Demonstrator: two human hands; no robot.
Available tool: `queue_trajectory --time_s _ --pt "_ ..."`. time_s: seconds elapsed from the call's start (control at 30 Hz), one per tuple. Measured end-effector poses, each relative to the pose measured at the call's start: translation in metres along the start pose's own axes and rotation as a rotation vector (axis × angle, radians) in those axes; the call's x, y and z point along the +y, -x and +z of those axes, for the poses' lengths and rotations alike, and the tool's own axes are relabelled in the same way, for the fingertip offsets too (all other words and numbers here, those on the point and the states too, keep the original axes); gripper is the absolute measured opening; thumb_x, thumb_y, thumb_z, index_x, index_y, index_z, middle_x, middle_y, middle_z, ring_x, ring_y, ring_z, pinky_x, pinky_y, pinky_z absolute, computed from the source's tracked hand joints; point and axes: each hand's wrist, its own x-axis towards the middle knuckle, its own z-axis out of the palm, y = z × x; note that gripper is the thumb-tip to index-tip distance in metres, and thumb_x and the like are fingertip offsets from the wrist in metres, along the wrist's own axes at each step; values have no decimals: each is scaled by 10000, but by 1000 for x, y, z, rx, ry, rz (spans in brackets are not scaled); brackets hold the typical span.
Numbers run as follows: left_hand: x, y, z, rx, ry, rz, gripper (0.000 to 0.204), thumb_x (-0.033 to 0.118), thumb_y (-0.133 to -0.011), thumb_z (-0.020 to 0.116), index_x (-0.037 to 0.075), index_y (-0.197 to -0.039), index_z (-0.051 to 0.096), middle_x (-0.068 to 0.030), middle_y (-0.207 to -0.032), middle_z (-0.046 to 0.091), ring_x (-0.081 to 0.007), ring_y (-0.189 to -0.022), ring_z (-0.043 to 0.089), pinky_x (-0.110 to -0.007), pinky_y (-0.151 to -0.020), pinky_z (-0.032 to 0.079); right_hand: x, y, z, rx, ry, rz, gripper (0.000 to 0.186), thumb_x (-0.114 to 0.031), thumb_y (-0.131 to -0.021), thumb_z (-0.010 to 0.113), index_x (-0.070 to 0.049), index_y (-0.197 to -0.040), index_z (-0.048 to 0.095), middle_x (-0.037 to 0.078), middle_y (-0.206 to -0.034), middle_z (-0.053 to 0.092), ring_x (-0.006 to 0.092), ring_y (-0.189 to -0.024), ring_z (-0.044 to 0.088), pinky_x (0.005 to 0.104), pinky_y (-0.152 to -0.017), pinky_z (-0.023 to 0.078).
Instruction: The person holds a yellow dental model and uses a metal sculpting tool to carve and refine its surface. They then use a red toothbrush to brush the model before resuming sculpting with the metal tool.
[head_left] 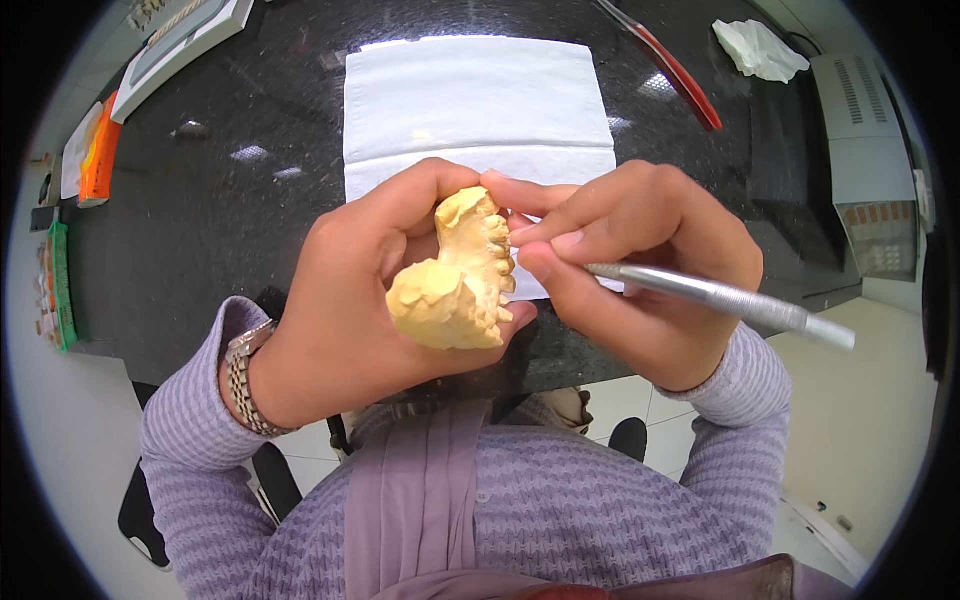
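Our left hand [345, 270] is partly closed around a yellowish tooth model [450, 300], one finger bent across its upper end and a fingertip showing past its lower right edge. We see the model held up in front of us, above the near edge of the dark counter [260, 100], with its row of teeth along the right side. Our right hand [660, 240] is curled, thumb and fingers pinching a slim silver tool [720, 290] whose handle slants out to the right and slightly down. Its fingertips are right beside the teeth; we cannot tell whether the tool's hidden tip touches them.

Beneath and beyond our hands lies a white paper sheet [470, 95] with a fold across it. To its right on the counter we see a tool with a red handle [685, 85], and farther right a crumpled white bag [760, 50]. Off to the left stand an orange box [97, 150] and a green tray [63, 290]. We wear a metal watch [243, 375] on the left wrist.
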Motion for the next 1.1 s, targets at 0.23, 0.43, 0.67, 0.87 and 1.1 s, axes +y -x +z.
queue_trajectory --time_s 0.23,0.43,0.67,0.87,1.1 --pt "0 2 -2 -12 27 -34 581 -8 -673 735 -17 -1176 444 -55 -1043 554 -98 -959 548 -239 -828 460 0 1 2 18 -41 13 188 142 -767 608 15 -847 496 147 -823 599 233 -873 656 534 -924 479" --pt "1 4 -4 -3 -27 -38 587 -2 -678 736 -17 -1186 440 -50 -1049 549 -99 -956 547 -238 -833 455 -3 1 3 -39 59 -30 194 135 -769 615 12 -858 494 150 -841 590 254 -891 656 529 -919 483" --pt "6 6 -5 -13 -102 -89 606 29 -695 751 -19 -1205 425 -61 -1073 538 -100 -976 542 -245 -844 454 -4 2 3 -30 57 -40 225 139 -769 616 3 -875 472 152 -844 586 293 -894 655 518 -908 491" --pt "5 7 -5 -26 -115 -31 623 66 -712 769 -18 -1215 410 -73 -1083 537 -110 -999 543 -255 -847 460 -6 5 5 -26 45 -19 244 152 -768 607 1 -896 465 161 -865 586 395 -989 607 469 -885 517" --pt "3 6 -5 -21 -230 -96 608 71 -712 773 -18 -1200 420 -72 -1066 552 -113 -991 550 -259 -837 465 -5 3 6 -59 139 -106 239 155 -758 605 11 -901 480 164 -873 580 414 -1004 595 456 -880 523"
